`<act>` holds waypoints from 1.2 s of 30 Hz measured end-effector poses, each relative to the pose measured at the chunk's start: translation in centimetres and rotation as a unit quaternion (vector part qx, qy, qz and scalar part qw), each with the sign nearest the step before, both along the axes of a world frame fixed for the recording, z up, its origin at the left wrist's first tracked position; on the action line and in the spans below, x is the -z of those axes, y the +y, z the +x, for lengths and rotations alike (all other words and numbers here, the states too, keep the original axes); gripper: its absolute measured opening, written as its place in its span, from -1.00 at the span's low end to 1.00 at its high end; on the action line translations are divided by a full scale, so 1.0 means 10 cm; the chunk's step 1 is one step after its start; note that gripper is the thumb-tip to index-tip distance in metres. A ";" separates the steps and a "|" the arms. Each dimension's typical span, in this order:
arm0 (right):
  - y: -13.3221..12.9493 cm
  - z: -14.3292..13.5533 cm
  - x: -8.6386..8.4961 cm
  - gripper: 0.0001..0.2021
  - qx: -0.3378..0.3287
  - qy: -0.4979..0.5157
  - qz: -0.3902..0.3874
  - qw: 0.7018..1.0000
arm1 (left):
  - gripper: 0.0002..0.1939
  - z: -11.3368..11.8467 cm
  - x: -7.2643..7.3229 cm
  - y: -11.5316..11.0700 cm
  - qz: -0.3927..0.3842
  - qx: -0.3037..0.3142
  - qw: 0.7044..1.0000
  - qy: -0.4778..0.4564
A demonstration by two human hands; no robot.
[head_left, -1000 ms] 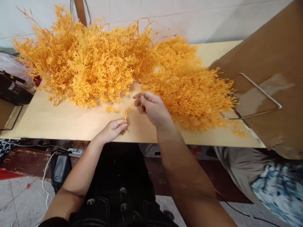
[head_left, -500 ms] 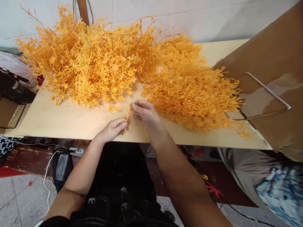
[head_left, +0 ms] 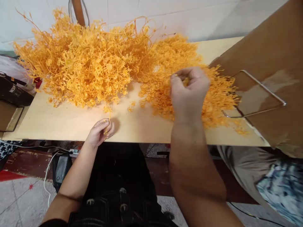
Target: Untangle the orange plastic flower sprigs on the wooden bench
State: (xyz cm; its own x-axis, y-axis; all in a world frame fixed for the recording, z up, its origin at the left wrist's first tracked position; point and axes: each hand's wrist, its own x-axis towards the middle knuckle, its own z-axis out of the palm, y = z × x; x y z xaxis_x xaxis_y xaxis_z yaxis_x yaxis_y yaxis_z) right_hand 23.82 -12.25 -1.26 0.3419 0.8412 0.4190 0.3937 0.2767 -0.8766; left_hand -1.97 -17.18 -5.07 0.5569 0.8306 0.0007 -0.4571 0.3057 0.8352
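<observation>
My left hand is closed near the table's front edge, pinching a thin orange flower sprig whose small head points away from me. Over the right-hand pile of orange artificial-looking flowers is my right hand. Its fingers are curled with thumb and forefinger together; what they hold, if anything, I cannot make out. A larger, looser heap of orange flowers lies beyond my left hand. Between the two piles rests a small loose orange piece.
The pale wooden table runs along a white tiled wall. A large brown cardboard box with a bent metal wire stand borders the right. At left is a dark box. Another person's patterned clothing shows at lower right.
My right hand has moved right and away from me, over the right pile. My left hand has shifted slightly left, still pinching the sprig. The small loose piece now shows on the table.
</observation>
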 end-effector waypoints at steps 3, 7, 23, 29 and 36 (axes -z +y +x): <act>0.04 0.34 0.07 -0.88 0.155 -0.150 0.011 0.976 | -0.53 -0.03 -0.14 0.04 -0.029 -0.012 0.999 -0.041; -0.01 0.59 0.16 -0.76 0.199 -0.255 -0.048 0.945 | -0.50 -0.16 -0.30 0.08 -0.037 -0.156 0.986 -0.038; -0.21 -1.55 0.48 -0.54 -0.107 -0.184 -0.115 0.970 | -0.54 -0.03 -0.42 -0.19 -0.141 -0.077 0.987 -0.023; -0.02 -1.62 0.47 -0.82 -0.084 -0.193 -0.168 0.963 | -0.54 -0.01 -0.40 -0.24 -0.126 -0.032 0.991 -0.020; -0.17 -0.91 0.58 -0.90 -0.143 -0.056 -0.106 0.982 | -0.51 -0.25 -0.28 -0.10 -0.044 -0.115 0.990 0.075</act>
